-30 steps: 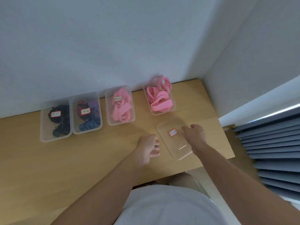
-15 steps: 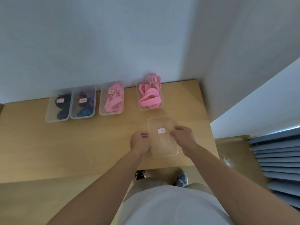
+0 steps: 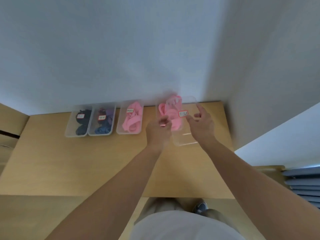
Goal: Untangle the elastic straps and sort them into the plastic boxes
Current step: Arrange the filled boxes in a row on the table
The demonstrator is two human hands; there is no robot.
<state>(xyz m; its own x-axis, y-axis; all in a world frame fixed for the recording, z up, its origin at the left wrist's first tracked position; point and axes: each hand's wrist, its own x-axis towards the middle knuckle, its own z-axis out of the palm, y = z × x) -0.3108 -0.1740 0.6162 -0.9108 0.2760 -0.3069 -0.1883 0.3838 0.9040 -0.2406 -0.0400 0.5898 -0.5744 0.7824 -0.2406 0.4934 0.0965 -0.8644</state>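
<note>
Nearest the camera, a white shirt [image 3: 181, 226] and a shoe [image 3: 200, 207] are seen below the desk's [image 3: 69, 170] front edge, and both forearms are stretched out over the wood. Further out, a clear lid [image 3: 185, 138] with a red-edged label [image 3: 183, 113] is held tilted in the air. The left grip [image 3: 159, 126] is closed on its left edge with curled fingers. The right grip [image 3: 201, 125] takes its right edge between thumb and fingers, forefinger raised, though blur leaves the exact contact unclear. Just behind and partly under the lid lies the open box [image 3: 158, 108], heaped with pink straps [image 3: 170, 116], some loops standing above its rim. To the left, against the wall [image 3: 121, 49], three more are ranged: a pink box [image 3: 129, 133], then a mixed box [image 3: 101, 134] and a dark box [image 3: 76, 135] side by side. No loose straps are seen on the desk, so sorting is judged done and closing the last box is the step in hand. Next, the loops should be tucked in, then the lid levelled, squared over the rim and pressed down.
</note>
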